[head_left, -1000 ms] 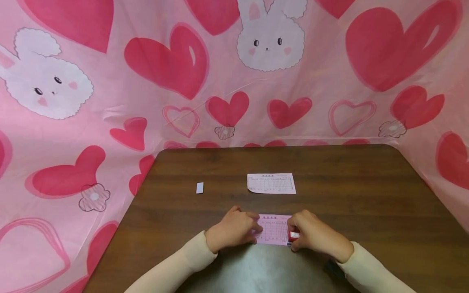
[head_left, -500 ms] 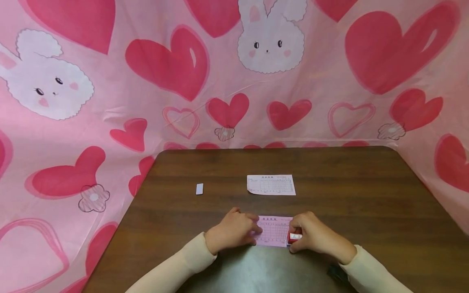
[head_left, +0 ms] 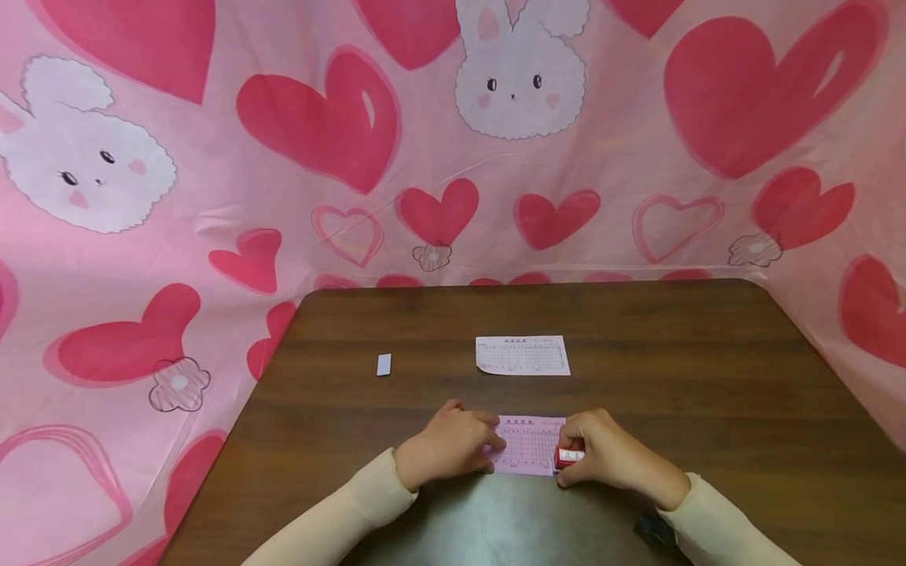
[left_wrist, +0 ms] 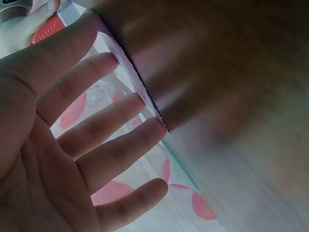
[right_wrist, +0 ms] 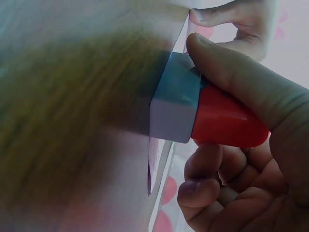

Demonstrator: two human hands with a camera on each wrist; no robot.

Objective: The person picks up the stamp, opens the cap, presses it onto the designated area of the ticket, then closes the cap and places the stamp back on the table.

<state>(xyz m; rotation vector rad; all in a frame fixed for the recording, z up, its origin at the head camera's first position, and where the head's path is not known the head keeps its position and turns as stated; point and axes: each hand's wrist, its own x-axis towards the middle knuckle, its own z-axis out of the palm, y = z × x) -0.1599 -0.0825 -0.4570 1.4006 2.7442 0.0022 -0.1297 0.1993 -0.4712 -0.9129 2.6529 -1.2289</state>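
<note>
1. The pink form, taken as the landmark, is laid flat on the brown surface, between the two grips, where it can apparently be reached by both with ease.
2. At the pink form's left end, the left grip is rested with its fingers spread and only loosely bent; nothing is enclosed by it. The paper is touched by its fingertips, presumably so that the sheet is steadied against sliding.
3. At the pink form's near right corner, the red stamp is held by the right grip, closed around the handle with the thumb laid along one side.
4. The stamp's pale base is turned down towards that corner and is seen close against the paper; how firmly it is pressed cannot be told. By this hold, the base seems to be squared to the sheet.
5. Beyond the pink form, a white form is laid, its near left corner curled, probably clear of the working spot.
6. Beyond and left of the pink form, a small white block is placed well apart from both grips, perhaps so that neither is hindered.
</note>
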